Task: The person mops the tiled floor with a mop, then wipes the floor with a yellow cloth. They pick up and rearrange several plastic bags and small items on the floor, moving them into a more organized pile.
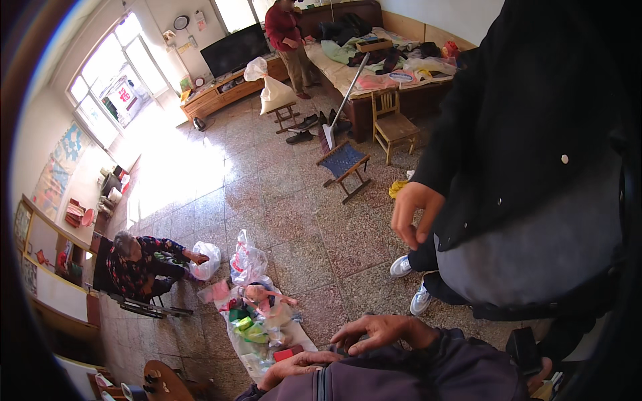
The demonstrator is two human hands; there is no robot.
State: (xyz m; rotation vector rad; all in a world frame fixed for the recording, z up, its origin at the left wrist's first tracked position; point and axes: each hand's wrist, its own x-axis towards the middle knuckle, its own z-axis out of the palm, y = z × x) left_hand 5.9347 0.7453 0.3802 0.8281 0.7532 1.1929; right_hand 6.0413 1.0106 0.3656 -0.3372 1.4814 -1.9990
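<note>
My left hand (297, 367) lies low in front of my dark purple jacket (374, 381), fingers stretched out flat near its zipper. Just beside it is my right hand (381, 332), its fingers curled down and the thumb below them. Something small and dark shows under those fingertips, too hidden to name. Beyond my left hand a pale sheet (297, 334) is spread on the floor. On it are a red box (287, 353), bright green packets (251, 329), a pink-strapped bundle (259, 294) and a clear plastic bag (247, 260).
Close on my right stands a person in black (508, 154), one hand hanging down. A seated person (144, 267) at left reaches into a white bag (206, 260). Farther off are a folding stool (344, 164), a wooden chair (394, 123), a bed (364, 83) and another standing person (287, 40).
</note>
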